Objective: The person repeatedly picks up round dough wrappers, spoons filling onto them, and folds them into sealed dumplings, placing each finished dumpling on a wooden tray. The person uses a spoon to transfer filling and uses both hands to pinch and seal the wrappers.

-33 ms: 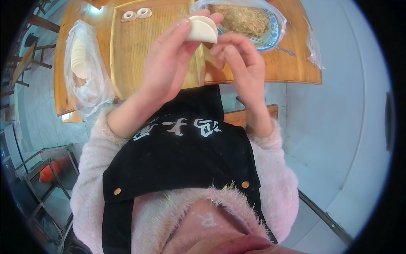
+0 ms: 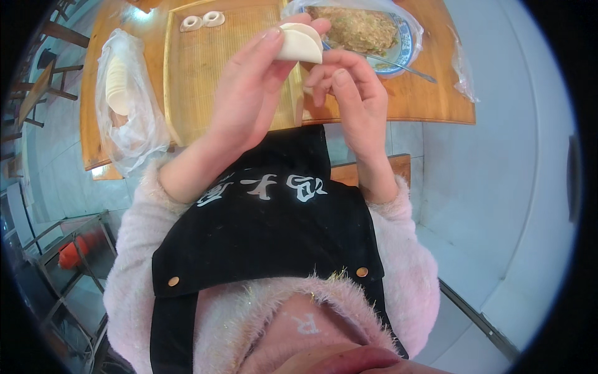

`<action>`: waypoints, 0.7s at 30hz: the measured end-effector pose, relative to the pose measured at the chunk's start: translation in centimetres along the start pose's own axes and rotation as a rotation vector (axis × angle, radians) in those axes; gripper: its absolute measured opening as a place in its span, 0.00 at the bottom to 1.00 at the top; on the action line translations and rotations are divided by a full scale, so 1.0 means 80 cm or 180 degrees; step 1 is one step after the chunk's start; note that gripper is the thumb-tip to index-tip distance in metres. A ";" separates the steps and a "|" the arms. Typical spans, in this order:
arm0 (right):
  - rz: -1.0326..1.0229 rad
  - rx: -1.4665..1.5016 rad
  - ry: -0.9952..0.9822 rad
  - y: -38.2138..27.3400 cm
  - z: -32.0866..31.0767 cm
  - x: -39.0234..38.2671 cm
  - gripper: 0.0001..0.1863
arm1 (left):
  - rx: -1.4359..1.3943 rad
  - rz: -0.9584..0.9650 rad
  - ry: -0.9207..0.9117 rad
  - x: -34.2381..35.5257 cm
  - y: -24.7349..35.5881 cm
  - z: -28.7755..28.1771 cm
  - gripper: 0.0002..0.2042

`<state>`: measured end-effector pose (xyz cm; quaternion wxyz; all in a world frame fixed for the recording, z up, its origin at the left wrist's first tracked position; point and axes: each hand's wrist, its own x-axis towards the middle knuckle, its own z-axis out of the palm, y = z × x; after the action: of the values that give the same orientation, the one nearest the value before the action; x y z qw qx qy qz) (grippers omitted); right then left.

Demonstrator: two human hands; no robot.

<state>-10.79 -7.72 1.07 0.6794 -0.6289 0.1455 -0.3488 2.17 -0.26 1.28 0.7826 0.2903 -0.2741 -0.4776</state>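
My left hand (image 2: 246,90) pinches a folded dough wrapper (image 2: 300,48); my right hand (image 2: 356,93) curls near its corner, grip unclear. It seems light, soft, easily torn, best held by its rim.

Orange-red object (image 2: 73,252) at lower left, wooden furniture (image 2: 36,95) above, pale wall (image 2: 492,124) at right.

Passage open over tray (image 2: 215,81) left of left hand (image 2: 252,81), two dumplings (image 2: 192,27) blocking its far-left corner; beyond right hand (image 2: 364,100), plate (image 2: 407,45) and jutting utensil handle (image 2: 416,75) obstruct, near-right table (image 2: 430,103) free.
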 end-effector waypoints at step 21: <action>-0.1528 -0.1414 0.0683 0.014 0.031 0.007 0.06 | 0.0304 0.0001 -0.0383 -0.011 0.002 -0.004 0.22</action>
<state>-8.47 -6.28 0.55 0.4052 -0.7375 0.1364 -0.5227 2.11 0.68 1.05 0.7501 0.2980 -0.3431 -0.4805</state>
